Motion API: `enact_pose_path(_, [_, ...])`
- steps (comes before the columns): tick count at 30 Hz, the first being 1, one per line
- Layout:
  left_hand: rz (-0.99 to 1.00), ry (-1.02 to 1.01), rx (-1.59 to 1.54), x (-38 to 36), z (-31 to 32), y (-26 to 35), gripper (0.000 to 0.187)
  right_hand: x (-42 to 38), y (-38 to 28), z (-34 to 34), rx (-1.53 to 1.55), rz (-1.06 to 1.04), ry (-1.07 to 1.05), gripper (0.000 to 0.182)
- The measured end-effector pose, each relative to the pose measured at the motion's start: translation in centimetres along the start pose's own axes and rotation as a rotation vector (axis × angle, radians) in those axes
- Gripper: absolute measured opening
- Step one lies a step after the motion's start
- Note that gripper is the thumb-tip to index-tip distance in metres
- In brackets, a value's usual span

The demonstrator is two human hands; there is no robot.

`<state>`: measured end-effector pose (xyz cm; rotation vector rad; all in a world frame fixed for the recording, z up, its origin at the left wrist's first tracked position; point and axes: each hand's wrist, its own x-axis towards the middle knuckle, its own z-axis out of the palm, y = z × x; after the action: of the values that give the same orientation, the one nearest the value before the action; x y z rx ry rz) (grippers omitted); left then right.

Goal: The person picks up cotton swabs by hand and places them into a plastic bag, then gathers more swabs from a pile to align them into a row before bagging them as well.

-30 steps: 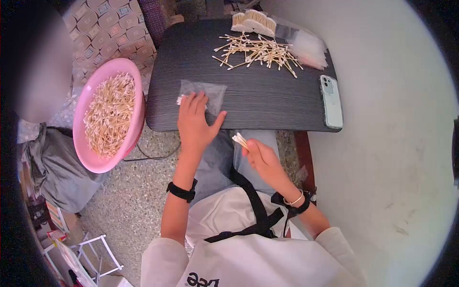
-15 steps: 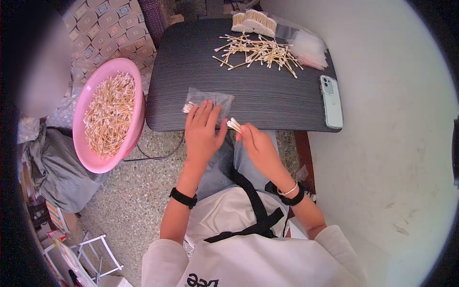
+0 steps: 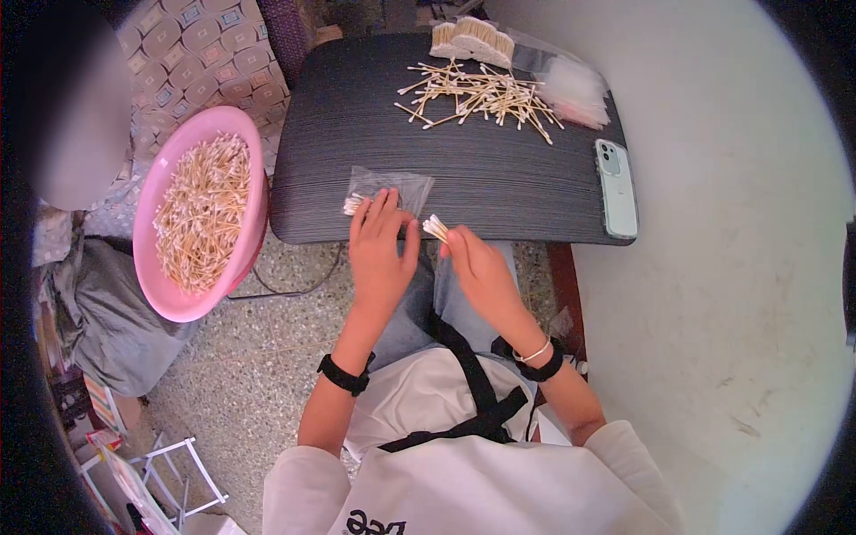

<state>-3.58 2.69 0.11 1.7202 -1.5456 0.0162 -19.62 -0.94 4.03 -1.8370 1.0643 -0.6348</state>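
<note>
Clear bag (image 3: 415, 186), part-hidden under open left fingers (image 3: 375, 210); right fingers (image 3: 458, 242) pinch half-covered swabs (image 3: 435, 226).

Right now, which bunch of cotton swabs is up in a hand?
The small bunch pinched in the right hand; the others are in the pink tub, the clear bag or on the dark table.

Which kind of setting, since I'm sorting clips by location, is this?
Probably a home room: a small, black, round-cornered table, a pink plastic basin of white-tipped cotton swabs, and a beige circle-patterned covering.
</note>
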Motion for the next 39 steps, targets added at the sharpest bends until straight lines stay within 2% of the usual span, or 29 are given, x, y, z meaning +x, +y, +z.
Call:
enact_pose_path(2, [-0.029, -0.014, -0.046, -0.1, -0.1, 0.1, 0.008, 0.4, 0.4, 0.4, -0.027, -0.063, 0.038, 0.035])
enact_pose_path(5, [-0.027, -0.018, -0.096, -0.1, -0.4, 0.3, 0.011, 0.9, 0.0, 0.4, -0.089, 0.015, 0.005, 0.033])
enact_pose_path(11, [-0.098, -0.001, -0.215, -0.4, -0.2, 0.5, 0.008, 1.5, 0.5, 1.4, -0.216, -0.045, 0.073, 0.030])
enact_pose_path(17, [-0.124, -0.001, -0.224, -0.3, -0.3, 0.9, 0.007, 1.5, 1.0, 1.4, -0.365, -0.055, 0.038, 0.028])
enact_pose_path(32, [-0.106, 0.006, -0.178, -0.5, 0.0, 1.1, 0.007, 2.4, 1.2, 1.7, -0.453, -0.012, 0.172, 0.033])
enact_pose_path(39, [-0.061, 0.005, -0.113, -0.6, 0.1, 1.0, 0.011, 2.7, 0.2, 1.8, -0.523, 0.070, 0.008, 0.037])
